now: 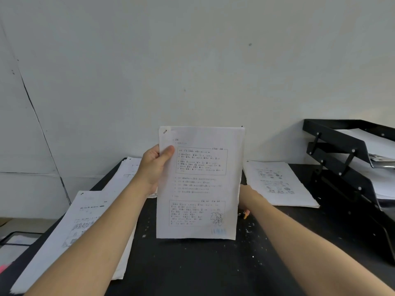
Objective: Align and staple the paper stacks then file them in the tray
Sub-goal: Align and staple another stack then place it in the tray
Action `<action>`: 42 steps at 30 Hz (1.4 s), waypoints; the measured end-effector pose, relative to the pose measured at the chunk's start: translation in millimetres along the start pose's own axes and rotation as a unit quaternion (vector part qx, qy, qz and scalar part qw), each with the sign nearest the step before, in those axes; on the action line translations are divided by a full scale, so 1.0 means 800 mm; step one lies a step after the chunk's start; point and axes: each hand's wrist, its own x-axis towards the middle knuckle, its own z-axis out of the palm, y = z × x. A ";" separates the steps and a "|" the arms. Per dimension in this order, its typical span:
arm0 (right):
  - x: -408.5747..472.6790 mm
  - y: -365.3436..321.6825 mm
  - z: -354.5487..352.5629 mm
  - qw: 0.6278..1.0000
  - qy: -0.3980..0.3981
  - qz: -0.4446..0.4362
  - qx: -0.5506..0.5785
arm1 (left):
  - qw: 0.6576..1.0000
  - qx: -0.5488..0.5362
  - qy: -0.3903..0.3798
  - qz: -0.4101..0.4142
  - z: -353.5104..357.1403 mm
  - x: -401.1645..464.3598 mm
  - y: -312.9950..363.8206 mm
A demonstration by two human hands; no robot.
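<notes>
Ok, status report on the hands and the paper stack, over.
Left hand grips upright paper stack by its left edge. Right hand mostly hidden behind it, grip unclear. Black tiered tray at right, path open.

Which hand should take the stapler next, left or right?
Probably right. The left hand grips the upright paper stack. The right hand reaches behind it, near a small orange-tipped object, possibly the stapler.

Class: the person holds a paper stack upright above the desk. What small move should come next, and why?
Probably carry the paper stack right toward the black tray: a staple already shows at its top-left corner, the left hand pinches its edge, and the right hand is mostly hidden behind it.
</notes>
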 end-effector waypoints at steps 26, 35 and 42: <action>-0.037 0.009 -0.041 0.789 -0.129 -0.270 0.536 | 0.994 -0.028 0.072 -0.072 0.002 0.015 -0.013; -0.056 0.015 -0.076 0.828 -0.045 -0.221 0.514 | 0.992 0.071 -0.001 -0.105 0.033 -0.018 -0.046; -0.089 0.044 -0.105 0.904 0.057 -0.112 0.410 | 0.991 0.094 0.018 -0.093 0.104 -0.033 -0.046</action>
